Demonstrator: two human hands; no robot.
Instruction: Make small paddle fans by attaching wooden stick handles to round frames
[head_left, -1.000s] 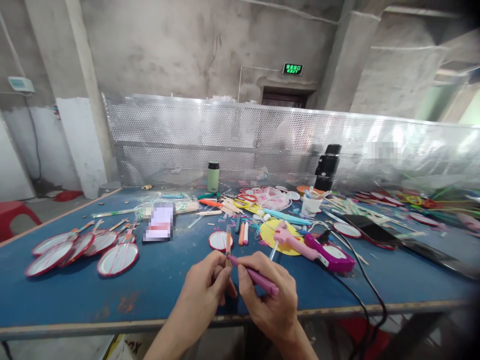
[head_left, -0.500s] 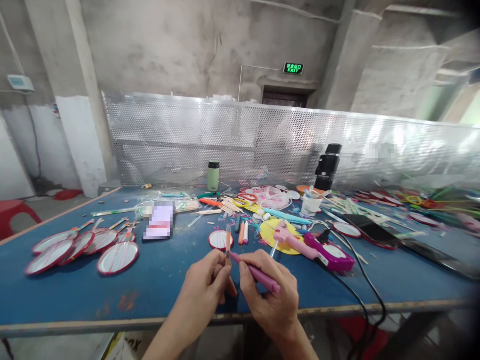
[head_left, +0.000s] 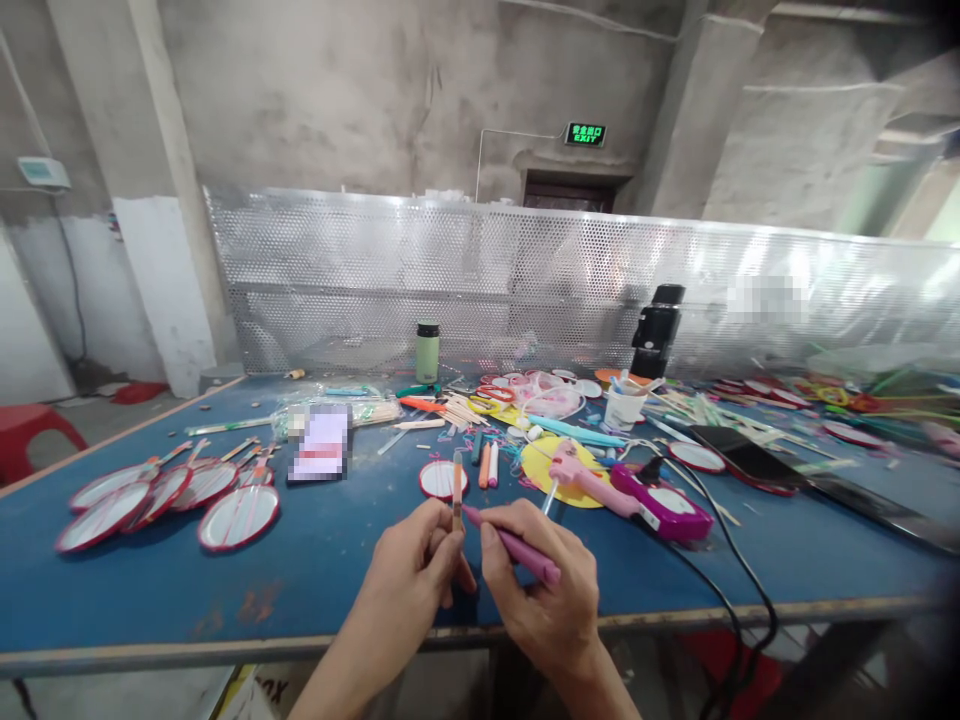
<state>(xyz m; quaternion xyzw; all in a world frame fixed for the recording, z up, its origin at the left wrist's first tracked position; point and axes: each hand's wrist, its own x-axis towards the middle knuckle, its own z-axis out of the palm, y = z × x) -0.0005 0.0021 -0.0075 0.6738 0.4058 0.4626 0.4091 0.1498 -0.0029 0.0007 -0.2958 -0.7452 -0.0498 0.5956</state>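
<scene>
Near the table's front edge, my left hand [head_left: 415,567] is closed on a flat wooden craft stick [head_left: 458,490], held upright with coloured marks along it. The lower end shows below my fingers. My right hand [head_left: 541,580] grips a purple marker pen [head_left: 529,557] like a pencil, its tip at or very close to the stick's side; I cannot tell whether they touch. Just beyond the stick lies a white disc with a red rim [head_left: 435,480]. Several capped markers [head_left: 484,464] lie behind my hands, and a pink and purple glue gun [head_left: 630,498] rests to the right.
Red-rimmed discs on sticks [head_left: 238,517] lie at the left, beside a phone [head_left: 321,443]. A green bottle [head_left: 427,353] and a black flask [head_left: 657,330] stand at the back. Loose sticks, a white cup [head_left: 624,408] and a yellow disc [head_left: 536,460] crowd the middle. Black cables [head_left: 724,590] run off the front edge.
Hardly anything differs. Both hands keep their hold, with the marker tip still beside the stick; the whole view has shifted very slightly.
</scene>
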